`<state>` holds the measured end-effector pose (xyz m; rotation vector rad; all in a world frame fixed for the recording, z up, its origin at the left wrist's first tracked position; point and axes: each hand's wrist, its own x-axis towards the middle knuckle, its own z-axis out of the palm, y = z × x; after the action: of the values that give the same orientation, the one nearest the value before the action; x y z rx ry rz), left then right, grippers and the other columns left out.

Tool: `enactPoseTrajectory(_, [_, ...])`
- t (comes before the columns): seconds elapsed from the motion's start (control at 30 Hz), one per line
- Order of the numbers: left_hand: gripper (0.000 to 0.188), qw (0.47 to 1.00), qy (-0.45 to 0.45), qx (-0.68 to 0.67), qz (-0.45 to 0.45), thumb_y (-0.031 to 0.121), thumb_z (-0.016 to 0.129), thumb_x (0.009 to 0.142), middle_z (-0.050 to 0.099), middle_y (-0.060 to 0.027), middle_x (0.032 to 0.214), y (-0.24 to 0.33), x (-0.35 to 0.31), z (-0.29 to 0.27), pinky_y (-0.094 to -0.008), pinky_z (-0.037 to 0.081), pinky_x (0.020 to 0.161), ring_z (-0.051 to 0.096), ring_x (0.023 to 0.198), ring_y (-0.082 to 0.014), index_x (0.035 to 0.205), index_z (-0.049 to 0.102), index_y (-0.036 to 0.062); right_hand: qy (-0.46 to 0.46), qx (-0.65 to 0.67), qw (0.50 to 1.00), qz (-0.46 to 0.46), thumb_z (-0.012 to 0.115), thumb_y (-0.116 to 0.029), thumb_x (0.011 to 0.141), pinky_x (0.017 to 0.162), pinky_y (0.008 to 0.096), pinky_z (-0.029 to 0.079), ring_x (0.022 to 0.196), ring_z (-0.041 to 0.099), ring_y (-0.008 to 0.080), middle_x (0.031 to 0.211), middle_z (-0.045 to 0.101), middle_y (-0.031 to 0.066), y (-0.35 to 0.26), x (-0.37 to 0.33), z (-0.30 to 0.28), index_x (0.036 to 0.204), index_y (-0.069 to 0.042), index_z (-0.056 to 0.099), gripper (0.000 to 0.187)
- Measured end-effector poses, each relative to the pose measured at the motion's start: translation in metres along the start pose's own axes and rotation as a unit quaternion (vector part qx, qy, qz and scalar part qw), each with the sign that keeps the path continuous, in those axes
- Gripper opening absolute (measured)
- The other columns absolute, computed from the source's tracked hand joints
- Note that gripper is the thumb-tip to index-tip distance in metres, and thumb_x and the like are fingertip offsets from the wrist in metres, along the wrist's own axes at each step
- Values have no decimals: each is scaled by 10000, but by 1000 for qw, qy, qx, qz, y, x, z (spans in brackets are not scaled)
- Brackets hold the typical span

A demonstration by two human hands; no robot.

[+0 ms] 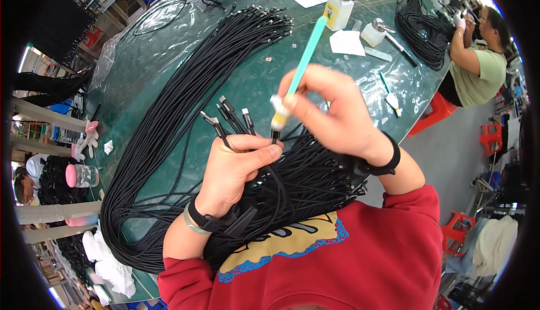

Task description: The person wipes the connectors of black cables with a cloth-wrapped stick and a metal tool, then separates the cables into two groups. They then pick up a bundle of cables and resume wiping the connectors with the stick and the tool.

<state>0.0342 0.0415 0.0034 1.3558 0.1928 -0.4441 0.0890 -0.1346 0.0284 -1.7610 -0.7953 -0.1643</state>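
My left hand is closed around several black cables, whose connector ends fan out above the fingers. One connector stands upright between thumb and forefinger. My right hand pinches a teal stick with a white wrapped tip. That tip is slightly blurred and meets the upright connector, or is very close to it. A long bundle of black cables curves over the green table to my left, and its near part lies under my hands and against my body.
Two bottles with metal tops stand beyond my right hand, beside white paper. A second teal stick lies on the green table. A co-worker sits at the far right by another cable bundle. A pink-lidded jar is at left.
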Motion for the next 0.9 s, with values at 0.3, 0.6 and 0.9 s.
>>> enactPoseTrajectory(0.3, [135, 999, -30, -20, 12, 94, 625, 764, 543, 16, 621, -2, 1, -1, -158, 182, 364, 298, 417, 13, 841, 633, -16, 69, 158, 981, 89, 539, -83, 795, 588, 239, 412, 642, 522, 105, 695, 546, 41, 22, 2, -16, 816, 6, 541, 92])
enactPoseTrajectory(0.6, [195, 963, -204, -171, 35, 190, 449, 885, 561, -60, 796, -8, 2, 1, -146, 202, 354, 231, 393, -5, 876, 516, 7, -84, -255, 942, 201, 490, -240, 833, 602, 358, 448, 666, 587, 198, 732, 618, 65, 47, -13, -27, 853, 11, 590, 271])
enactPoseTrajectory(0.9, [214, 980, -122, -154, 19, 226, 433, 895, 538, -75, 842, -5, -6, 1, -167, 232, 365, 236, 412, -11, 883, 497, 22, -115, 513, 767, 368, 489, -251, 865, 652, 236, 464, 708, 583, 155, 775, 595, 75, 32, -8, 52, 890, -10, 553, 251])
